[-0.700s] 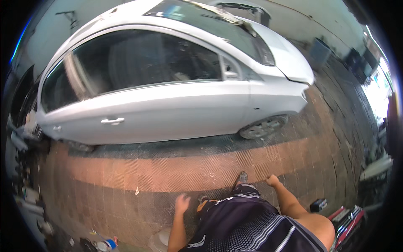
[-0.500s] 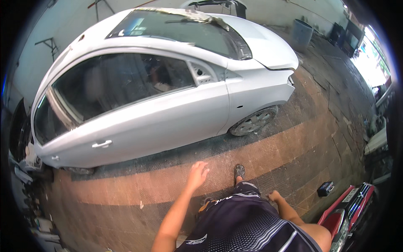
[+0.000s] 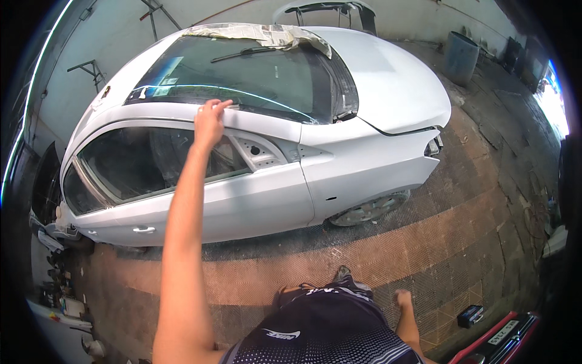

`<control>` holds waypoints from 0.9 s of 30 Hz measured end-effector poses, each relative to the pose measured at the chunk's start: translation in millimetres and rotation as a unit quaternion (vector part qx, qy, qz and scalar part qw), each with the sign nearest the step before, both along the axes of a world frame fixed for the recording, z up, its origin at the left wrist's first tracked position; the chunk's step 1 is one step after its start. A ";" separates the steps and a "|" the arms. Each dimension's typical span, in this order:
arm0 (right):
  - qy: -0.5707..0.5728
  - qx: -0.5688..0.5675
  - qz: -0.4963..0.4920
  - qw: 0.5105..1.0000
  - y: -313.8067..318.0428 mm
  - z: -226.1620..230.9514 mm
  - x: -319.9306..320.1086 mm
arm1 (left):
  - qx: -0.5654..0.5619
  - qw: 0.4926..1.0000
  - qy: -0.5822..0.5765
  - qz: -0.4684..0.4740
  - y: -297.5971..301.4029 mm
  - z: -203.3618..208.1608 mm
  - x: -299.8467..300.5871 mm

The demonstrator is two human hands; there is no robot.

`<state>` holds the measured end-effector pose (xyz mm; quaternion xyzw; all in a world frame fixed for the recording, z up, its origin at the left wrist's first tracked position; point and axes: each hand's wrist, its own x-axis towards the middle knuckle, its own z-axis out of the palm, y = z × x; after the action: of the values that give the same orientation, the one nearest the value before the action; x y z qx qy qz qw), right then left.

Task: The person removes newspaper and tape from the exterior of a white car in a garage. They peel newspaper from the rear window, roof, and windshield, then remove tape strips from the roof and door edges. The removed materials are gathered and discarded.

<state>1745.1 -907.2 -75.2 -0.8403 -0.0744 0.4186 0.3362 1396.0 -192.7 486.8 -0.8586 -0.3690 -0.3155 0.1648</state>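
A white and pale grey car (image 3: 260,200) stands in front of me, its side toward me. My left hand (image 3: 209,121) reaches up to the roof pillar beside the windshield (image 3: 267,76). Its fingers are bent together at a small pale piece (image 3: 233,107) on the pillar's edge; I cannot make out what that is. Below the hand is the front side window, with a bare mirror mount (image 3: 257,151) at its corner. My right hand (image 3: 403,297) hangs low at my side, fingers curled in; whether anything is inside is hidden.
Crumpled newspaper (image 3: 260,33) lies along the windshield's upper edge, near a wiper (image 3: 242,53). A blue-grey barrel (image 3: 461,57) stands by the back wall. At lower right are a small dark box (image 3: 470,316) and a red car part (image 3: 497,340). Ribbed tiles (image 3: 364,261) cover the floor.
My left hand has risen from low over the floor to the car's roof pillar, its fingers now bent there. My right hand still hangs low. The view has shifted toward the car.
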 end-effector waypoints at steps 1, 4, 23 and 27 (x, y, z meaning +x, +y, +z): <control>-0.010 0.054 -0.017 0.998 25.0 29.8 19.8 | -0.002 0.999 0.050 0.013 21.2 8.4 -2.6; -0.027 0.099 -0.060 0.993 68.1 67.9 76.2 | -0.031 0.982 0.178 0.057 52.7 14.8 30.5; -0.159 0.197 -0.149 0.956 273.3 143.5 24.8 | -0.214 0.797 -0.521 -0.216 156.4 153.0 -125.3; -0.265 0.390 -0.140 0.871 430.1 265.2 25.3 | -0.054 0.826 -0.559 -0.057 200.6 189.2 -222.1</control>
<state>1770.4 -477.0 190.0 -0.7218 -0.2001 0.0656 0.6592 1173.9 7.9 676.0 -0.5627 -0.3646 -0.7297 -0.1341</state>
